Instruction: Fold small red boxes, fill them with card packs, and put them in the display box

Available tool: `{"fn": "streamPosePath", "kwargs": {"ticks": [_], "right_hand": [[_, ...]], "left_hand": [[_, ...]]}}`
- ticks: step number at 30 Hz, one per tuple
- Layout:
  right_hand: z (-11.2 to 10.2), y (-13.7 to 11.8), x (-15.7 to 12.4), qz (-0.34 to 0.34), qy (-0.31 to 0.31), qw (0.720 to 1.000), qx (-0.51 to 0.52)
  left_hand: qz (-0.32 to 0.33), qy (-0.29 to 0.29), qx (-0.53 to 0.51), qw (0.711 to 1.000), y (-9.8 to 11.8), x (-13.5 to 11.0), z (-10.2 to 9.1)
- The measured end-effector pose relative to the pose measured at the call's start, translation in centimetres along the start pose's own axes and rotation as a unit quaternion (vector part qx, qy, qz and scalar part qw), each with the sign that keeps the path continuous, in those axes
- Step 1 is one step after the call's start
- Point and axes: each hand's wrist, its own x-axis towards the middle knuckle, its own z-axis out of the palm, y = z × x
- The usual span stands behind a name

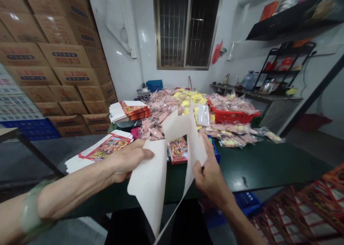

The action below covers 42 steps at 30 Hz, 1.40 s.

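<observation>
Both my hands hold a flat white carton blank (150, 180) that is partly folded open, its printed red side facing away. My left hand (126, 159) grips its left panel, thumb on top. My right hand (211, 173) pinches the right panel from the side. The blank hangs over the near edge of a dark green table (263, 162). Just behind it on the table lies a small red printed box (177, 150). A stack of flat printed carton blanks (100, 150) lies to the left of my left hand.
A heap of pink and yellow wrapped packets (174, 105) covers the table's far half, with a red basket (233, 116) at right. Another stack of blanks (130, 110) sits at back left. Cardboard boxes (53, 62) line the left wall. Folded red cartons (309, 209) stand at lower right.
</observation>
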Motion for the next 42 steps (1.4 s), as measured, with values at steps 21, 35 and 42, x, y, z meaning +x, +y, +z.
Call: {"fn": "streamPosePath", "kwargs": {"ticks": [21,35,42], "right_hand": [[-2.0,-2.9,-1.6,-0.260,-0.423,0.868,0.011],[-0.2,-2.8,-5.4,-0.029,-0.170,0.982,-0.074],[-1.3,-3.9,-6.2,0.087,-0.308,0.946,-0.056]], "left_hand": [[-0.098,0.015,-0.116,0.988,-7.5,-2.8,-4.4],[-0.090,-0.028,-0.116,0.989,-9.4,-2.9,-4.1],[-0.106,-0.066,-0.120,0.985,-9.3,-2.5,-5.0]]}}
